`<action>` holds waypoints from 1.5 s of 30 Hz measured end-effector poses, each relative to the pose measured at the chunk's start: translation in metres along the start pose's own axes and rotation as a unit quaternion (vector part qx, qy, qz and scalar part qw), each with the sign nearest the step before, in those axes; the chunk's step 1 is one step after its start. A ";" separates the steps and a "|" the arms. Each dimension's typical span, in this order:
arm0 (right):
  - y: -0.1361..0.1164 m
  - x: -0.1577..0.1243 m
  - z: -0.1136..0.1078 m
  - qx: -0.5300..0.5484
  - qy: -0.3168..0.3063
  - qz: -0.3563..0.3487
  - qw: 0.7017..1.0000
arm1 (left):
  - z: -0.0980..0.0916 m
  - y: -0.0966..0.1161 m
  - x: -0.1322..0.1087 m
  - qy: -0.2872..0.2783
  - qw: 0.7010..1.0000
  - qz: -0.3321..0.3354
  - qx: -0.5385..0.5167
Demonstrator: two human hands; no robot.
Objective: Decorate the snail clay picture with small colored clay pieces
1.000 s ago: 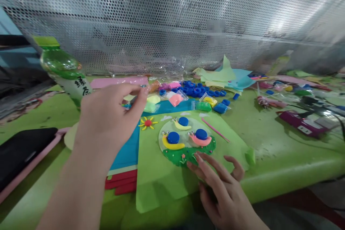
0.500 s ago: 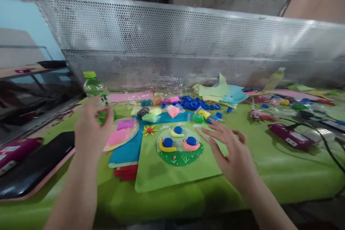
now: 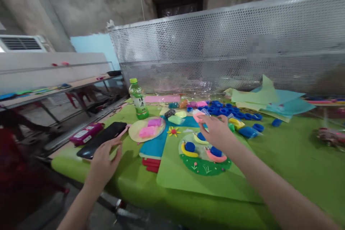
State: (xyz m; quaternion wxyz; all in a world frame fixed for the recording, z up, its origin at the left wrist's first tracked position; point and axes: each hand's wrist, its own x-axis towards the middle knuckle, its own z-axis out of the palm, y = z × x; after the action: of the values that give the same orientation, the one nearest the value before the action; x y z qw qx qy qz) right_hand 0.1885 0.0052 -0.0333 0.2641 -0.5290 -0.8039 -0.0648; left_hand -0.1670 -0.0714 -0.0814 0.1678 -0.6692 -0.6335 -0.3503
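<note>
My left hand [image 3: 104, 158] is over the table's left front, with thumb and bent fingers apart. Its fingertips are at the pink edge of a black phone-like device [image 3: 104, 138]; whether they touch it I cannot tell. My right hand [image 3: 217, 129] reaches over a green felt sheet [image 3: 185, 183], fingers bent and apart. Its fingertips overlap a small bag of pink clay [image 3: 197, 115], contact unclear. On the sheet is a clay picture of snails with blue shells [image 3: 190, 146] on a dark green base [image 3: 194, 167]. A yellow clay sun [image 3: 174, 132] is at its upper left.
A green tea bottle [image 3: 138, 100] stands behind a pale disc [image 3: 134, 133] bearing pink clay packets. Blue rings [image 3: 221, 109] are heaped at the back before a perforated metal screen [image 3: 183, 50]. Folded red felt [image 3: 151, 165] and paper sheets [image 3: 256, 95] lie about.
My view has turned left. My left hand has moved down from before the bottle to the black device, its pinch now opened. My right hand has moved from the sheet's right side to the pink clay bag.
</note>
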 end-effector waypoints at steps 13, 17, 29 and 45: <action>0.010 0.000 -0.012 0.006 -0.021 0.028 0.999 | 0.045 0.036 0.051 -0.175 0.983 0.049 0.008; 0.017 0.003 -0.017 0.007 -0.036 0.050 0.998 | 0.049 0.035 0.060 -0.215 0.975 0.057 0.006; 0.007 0.002 -0.013 0.049 -0.069 0.016 0.996 | 0.037 0.040 0.058 -0.161 0.985 0.057 -0.022; -0.032 -0.013 -0.015 0.449 -0.150 0.040 0.880 | 0.026 0.135 0.050 -0.183 0.964 0.142 -0.134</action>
State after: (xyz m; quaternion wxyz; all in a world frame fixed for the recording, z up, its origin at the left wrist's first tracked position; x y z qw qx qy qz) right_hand 0.1698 -0.0246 -0.0210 0.3524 -0.3888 -0.7546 0.3941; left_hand -0.0324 -0.0368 -0.0360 0.0062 -0.8215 -0.4989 -0.2761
